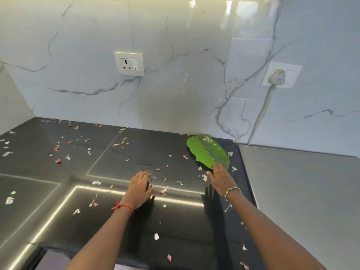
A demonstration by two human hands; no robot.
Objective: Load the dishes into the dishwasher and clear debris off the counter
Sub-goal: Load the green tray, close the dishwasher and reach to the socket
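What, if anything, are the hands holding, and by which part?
Nothing is gripped. The left hand is spread open over the counter; the right hand only touches the near tip of the green leaf with straight fingers.

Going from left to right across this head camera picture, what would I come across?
White scrap on the dark counter → left hand → right hand → plug in the wall socket.
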